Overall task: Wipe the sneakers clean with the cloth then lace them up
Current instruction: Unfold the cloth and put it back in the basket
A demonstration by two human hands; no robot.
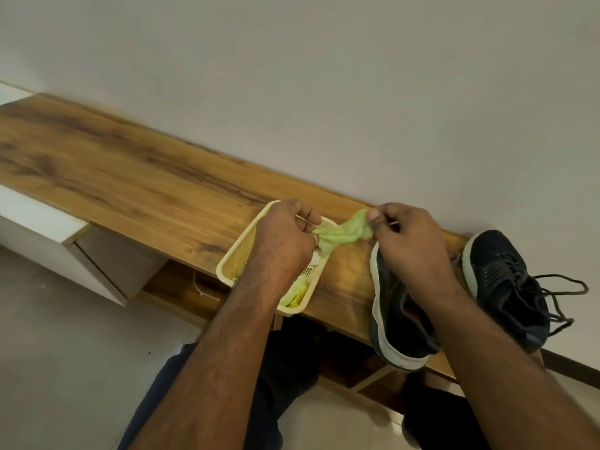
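Green cloth (pixel 341 235) hangs stretched between our two hands above the wooden bench (pixel 130 177), its long axis running left to right; the left hand (pixel 285 241) pinches one end over the yellow basket (pixel 233 254), the right hand (pixel 412 241) pinches the other. Directly beneath the right hand lies the nearer sneaker (pixel 389 319), unlaced as far as we can tell; the second sneaker (pixel 506 287), laces trailing, sits just beyond. We judge the right hand better placed to begin wiping, with nothing between.
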